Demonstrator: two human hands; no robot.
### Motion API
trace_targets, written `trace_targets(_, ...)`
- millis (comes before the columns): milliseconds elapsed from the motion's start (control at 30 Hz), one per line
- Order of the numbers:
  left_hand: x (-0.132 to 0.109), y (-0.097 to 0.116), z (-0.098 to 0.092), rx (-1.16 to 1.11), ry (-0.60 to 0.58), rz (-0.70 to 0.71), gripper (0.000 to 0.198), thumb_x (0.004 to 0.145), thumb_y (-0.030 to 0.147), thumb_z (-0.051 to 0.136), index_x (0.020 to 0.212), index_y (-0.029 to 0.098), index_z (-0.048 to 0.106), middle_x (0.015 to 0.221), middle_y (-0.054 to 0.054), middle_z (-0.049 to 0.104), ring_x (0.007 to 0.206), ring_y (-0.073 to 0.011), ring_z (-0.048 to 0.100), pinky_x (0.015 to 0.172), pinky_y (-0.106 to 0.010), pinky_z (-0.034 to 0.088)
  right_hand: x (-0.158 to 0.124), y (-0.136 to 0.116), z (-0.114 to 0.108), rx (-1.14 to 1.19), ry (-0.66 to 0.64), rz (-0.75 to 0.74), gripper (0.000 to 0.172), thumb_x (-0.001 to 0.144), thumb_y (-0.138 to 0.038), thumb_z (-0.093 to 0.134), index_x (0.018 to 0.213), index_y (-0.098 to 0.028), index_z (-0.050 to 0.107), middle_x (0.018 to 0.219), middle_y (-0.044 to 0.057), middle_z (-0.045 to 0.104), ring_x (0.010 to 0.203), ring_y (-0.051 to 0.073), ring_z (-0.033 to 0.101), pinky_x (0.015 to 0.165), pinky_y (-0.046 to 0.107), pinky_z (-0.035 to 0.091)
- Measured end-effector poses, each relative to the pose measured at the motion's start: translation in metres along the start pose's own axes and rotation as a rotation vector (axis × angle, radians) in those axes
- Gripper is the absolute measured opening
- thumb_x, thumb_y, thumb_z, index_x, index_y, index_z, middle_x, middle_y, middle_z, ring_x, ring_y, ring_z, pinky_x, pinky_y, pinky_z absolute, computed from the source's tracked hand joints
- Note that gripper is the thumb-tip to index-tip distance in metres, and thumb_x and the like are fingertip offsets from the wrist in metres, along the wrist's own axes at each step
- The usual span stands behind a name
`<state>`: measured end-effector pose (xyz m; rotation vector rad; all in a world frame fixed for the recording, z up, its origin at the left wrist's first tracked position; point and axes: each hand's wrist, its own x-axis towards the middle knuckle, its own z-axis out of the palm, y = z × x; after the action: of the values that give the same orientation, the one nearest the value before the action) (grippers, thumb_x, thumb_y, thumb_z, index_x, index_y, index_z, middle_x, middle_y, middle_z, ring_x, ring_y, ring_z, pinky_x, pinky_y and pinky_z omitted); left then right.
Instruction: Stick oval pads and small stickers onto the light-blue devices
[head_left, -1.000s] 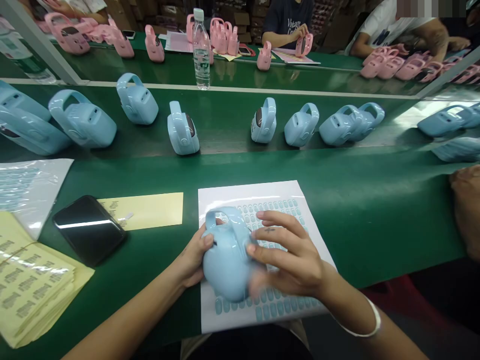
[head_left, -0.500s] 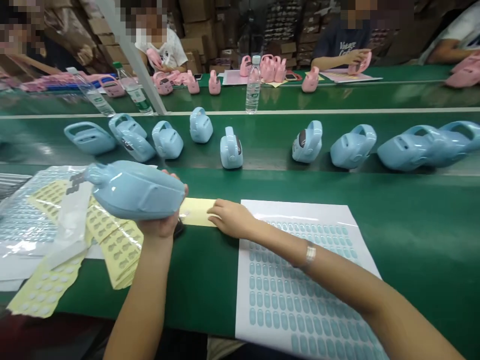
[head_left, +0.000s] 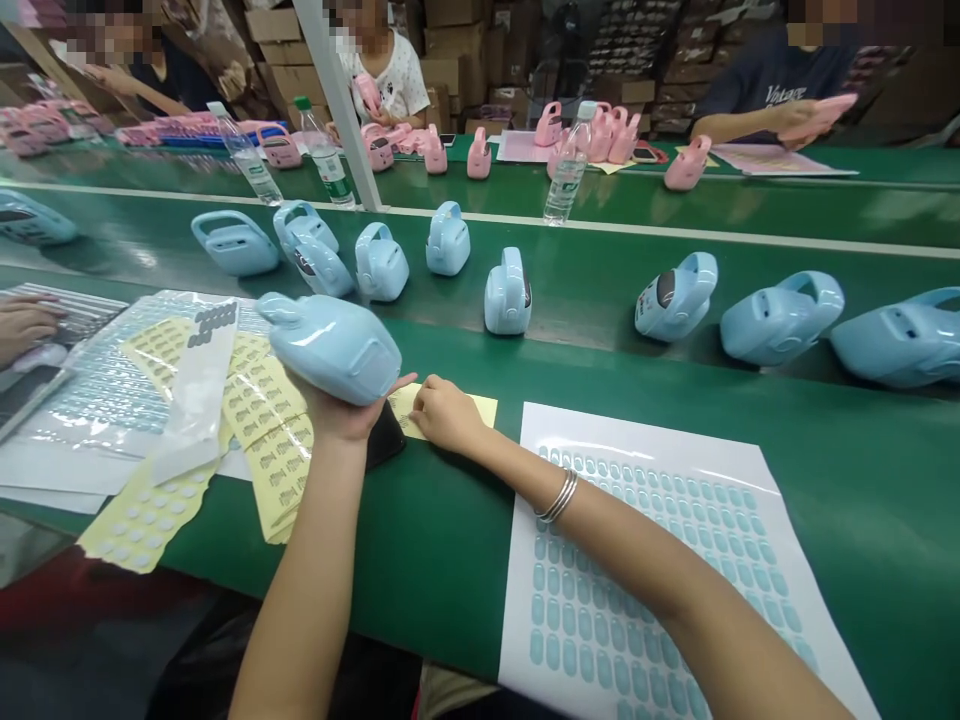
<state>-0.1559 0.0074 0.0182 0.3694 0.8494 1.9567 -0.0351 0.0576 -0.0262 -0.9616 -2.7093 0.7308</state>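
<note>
My left hand (head_left: 346,412) grips a light blue plastic casing (head_left: 330,345) from below and holds it above the green bench, its handle end pointing left. My right hand (head_left: 444,412) rests with curled fingers pinched on a small yellow label sheet (head_left: 480,406) lying just right of the casing. A black phone (head_left: 385,440) lies partly hidden under my left hand. A white sheet of small blue oval stickers (head_left: 660,540) lies under my right forearm, at the lower right.
Several blue casings (head_left: 506,292) stand on the conveyor belt (head_left: 585,290) behind. Yellow and clear sticker sheets (head_left: 255,420) pile at the left, where another person's hand (head_left: 22,325) rests. Water bottles (head_left: 564,170) and pink casings (head_left: 686,165) sit on the far bench with seated people.
My left hand lifted the blue casing off the white sticker sheet and carried it left. My right hand let go of it and reached to the yellow label sheet. The view swung left.
</note>
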Motion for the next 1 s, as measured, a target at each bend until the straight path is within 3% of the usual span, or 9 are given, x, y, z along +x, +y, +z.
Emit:
trace_targets(100, 0.005, -0.002, -0.004, 0.02, 0.105, -0.102, 0.057, 0.068, 0.07, 0.05, 0.109, 0.031, 0.057, 0.127, -0.001, 0.054, 0.128, -0.0313, 0.034, 0.1, -0.056, 0.032, 0.005, 0.003, -0.003, 0.063, -0.003, 0.024, 0.011, 0.086, -0.024, 0.056, 0.084, -0.016, 0.063, 0.101, 0.007, 0.055, 0.094, 0.021, 0.053, 0.071, 0.029, 0.042)
trace_targets(233, 0.007, 0.0, -0.003, 0.034, 0.181, -0.131, 0.074, 0.055, 0.07, 0.062, 0.118, 0.032, 0.053, 0.136, 0.001, 0.046, 0.132, -0.035, 0.028, 0.103, -0.054, 0.027, 0.015, 0.013, -0.013, 0.157, 0.011, 0.058, 0.009, 0.083, -0.02, 0.058, 0.076, -0.015, 0.06, 0.094, 0.006, 0.054, 0.082, 0.018, 0.054, 0.067, 0.028, 0.041)
trace_targets(400, 0.006, 0.007, -0.001, 0.135, 0.303, -0.111, 0.066, 0.071, 0.072, 0.044, 0.125, 0.034, 0.048, 0.138, -0.004, 0.044, 0.131, -0.0355, 0.032, 0.101, -0.066, 0.02, 0.015, 0.026, -0.014, 0.271, 0.144, 0.043, 0.008, 0.09, -0.016, 0.045, 0.084, -0.016, 0.05, 0.096, 0.006, 0.051, 0.087, 0.015, 0.051, 0.077, 0.027, 0.04)
trace_targets(500, 0.008, 0.009, -0.003, 0.161, 0.347, -0.13, 0.06, 0.075, 0.071, 0.04, 0.122, 0.035, 0.051, 0.135, -0.005, 0.047, 0.129, -0.0361, 0.035, 0.098, -0.071, 0.018, 0.009, 0.033, -0.014, 0.334, 0.161, 0.004, 0.009, 0.089, -0.015, 0.045, 0.08, -0.018, 0.046, 0.089, 0.003, 0.052, 0.083, 0.014, 0.05, 0.075, 0.026, 0.039)
trace_targets(833, 0.007, 0.015, -0.002, 0.086, 0.334, -0.19, 0.054, 0.079, 0.068, 0.039, 0.115, 0.032, 0.057, 0.126, -0.006, 0.054, 0.129, -0.0375, 0.037, 0.094, -0.073, 0.02, 0.015, 0.084, -0.048, 0.409, 0.095, 0.016, 0.01, 0.086, -0.02, 0.045, 0.077, -0.019, 0.043, 0.071, -0.002, 0.052, 0.068, 0.013, 0.05, 0.066, 0.026, 0.037)
trace_targets(1000, 0.009, 0.012, -0.003, 0.045, 0.307, -0.222, 0.049, 0.079, 0.065, 0.043, 0.111, 0.03, 0.058, 0.116, -0.006, 0.059, 0.125, -0.0376, 0.041, 0.087, -0.07, 0.036, 0.022, 0.072, -0.053, 0.348, 0.039, 0.022, 0.01, 0.086, -0.018, 0.047, 0.076, -0.017, 0.047, 0.073, -0.001, 0.053, 0.069, 0.013, 0.051, 0.065, 0.025, 0.038)
